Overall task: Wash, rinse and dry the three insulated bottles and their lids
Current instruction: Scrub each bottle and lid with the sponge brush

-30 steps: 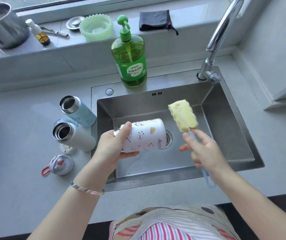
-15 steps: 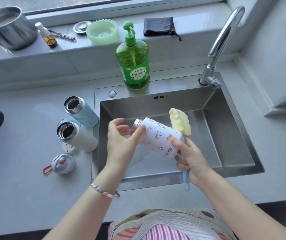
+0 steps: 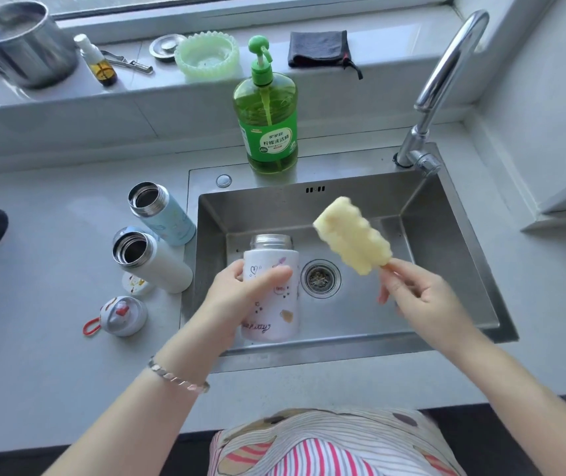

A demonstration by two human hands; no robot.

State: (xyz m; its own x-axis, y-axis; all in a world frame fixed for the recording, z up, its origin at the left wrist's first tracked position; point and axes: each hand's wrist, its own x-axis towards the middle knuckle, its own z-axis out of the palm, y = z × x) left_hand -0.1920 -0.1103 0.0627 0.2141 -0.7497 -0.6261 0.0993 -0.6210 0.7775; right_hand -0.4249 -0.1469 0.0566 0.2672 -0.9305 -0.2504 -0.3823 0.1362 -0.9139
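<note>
My left hand grips a white patterned bottle upright over the sink, its steel mouth pointing away from me. My right hand pinches the handle of a yellow sponge brush, whose head is raised to the right of the bottle and apart from it. On the counter to the left of the sink stand a light blue bottle and a white bottle, both without lids. Beside them lie a grey lid with a red loop and a small white lid.
A green dish soap pump bottle stands behind the sink, and the tap arches at the back right. The sill holds a steel pot, a small oil bottle, a green dish and a dark cloth.
The bottle went from lying sideways to upright, gripped by my left hand alone. My right hand let go of the bottle's base and swung the sponge brush out to the right.
</note>
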